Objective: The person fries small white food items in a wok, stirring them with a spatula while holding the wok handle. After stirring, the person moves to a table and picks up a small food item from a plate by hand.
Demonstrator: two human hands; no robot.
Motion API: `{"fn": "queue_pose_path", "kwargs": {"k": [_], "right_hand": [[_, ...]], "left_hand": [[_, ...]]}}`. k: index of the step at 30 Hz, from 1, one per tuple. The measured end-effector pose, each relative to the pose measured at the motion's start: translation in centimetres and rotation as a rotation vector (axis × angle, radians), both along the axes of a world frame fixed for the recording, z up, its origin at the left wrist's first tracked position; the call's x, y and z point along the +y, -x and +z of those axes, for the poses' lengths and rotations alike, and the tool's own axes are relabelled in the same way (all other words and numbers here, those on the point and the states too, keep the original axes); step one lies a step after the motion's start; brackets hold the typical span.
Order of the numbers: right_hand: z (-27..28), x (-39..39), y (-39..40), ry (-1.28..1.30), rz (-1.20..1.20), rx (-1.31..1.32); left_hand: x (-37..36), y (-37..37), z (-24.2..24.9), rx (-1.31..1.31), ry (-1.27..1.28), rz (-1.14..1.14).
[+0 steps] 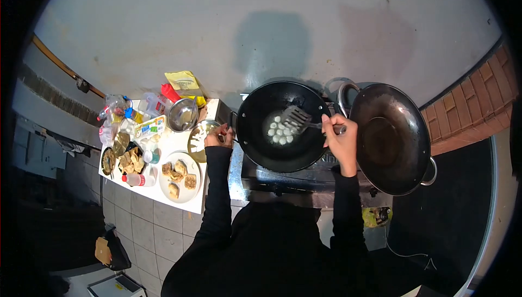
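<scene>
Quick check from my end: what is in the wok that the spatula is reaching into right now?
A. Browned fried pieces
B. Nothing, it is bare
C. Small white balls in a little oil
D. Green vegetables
C. The slotted spatula, held in the right hand, sits over a cluster of small white balls in the left wok; the left hand is at that wok's handle side, and the right wok looks bare.

Person in dark clothing, seen from above

A black long-sleeved top covers both arms down to the wrists; the sleeves are plain, snug and unmarked. The left hand (217,135) and right hand (340,136) are bare, without gloves.
</scene>
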State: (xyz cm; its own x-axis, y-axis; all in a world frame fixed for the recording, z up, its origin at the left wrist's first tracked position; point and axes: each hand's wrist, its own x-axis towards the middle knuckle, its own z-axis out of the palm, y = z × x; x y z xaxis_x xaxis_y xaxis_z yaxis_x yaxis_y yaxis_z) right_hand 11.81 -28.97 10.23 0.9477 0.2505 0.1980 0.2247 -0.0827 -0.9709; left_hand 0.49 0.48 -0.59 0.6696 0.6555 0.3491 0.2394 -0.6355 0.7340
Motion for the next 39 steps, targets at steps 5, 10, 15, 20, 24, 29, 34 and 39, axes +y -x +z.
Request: {"fn": "queue_pose_path", "kwargs": {"k": [5,10,15,20,24,29,34,39], "right_hand": [[0.2,-0.3,-1.5,0.202,-0.036,-0.218],[1.0,0.7,-1.3,0.422,-0.049,-0.319],[1.2,2.0,-1.7,0.573,-0.003,-0.408],[-3.3,4.0,-3.2,0.373,0.071,-0.252],[-1.5,4.5,-1.8,0.213,0.088,-0.238],[0.2,3.2,-1.6,0.398,0.114,-0.403],[-1.7,2.2,-1.5,0.297,-0.002,-0.173],[-4.2,2.7,-1.1,-0.100,0.022,0.103]], "left_hand": [[-0.1,0.0,0.0,0.046,0.023,0.019],[-0.7,0.1,1.0,0.060,0.074,0.015],[-0.4,0.1,0.0,-0.007,0.019,-0.006],[-0.5,0.1,-0.3,-0.033,0.048,0.008],[-0.5,0.3,-0.2,0.027,0.065,0.012],[-0.3,0.0,-0.9,-0.082,0.001,-0.008],[-0.8,0.0,-0.4,-0.068,0.005,0.006],[-0.5,-0.1,-0.8,-0.084,0.010,-0.009]]}}
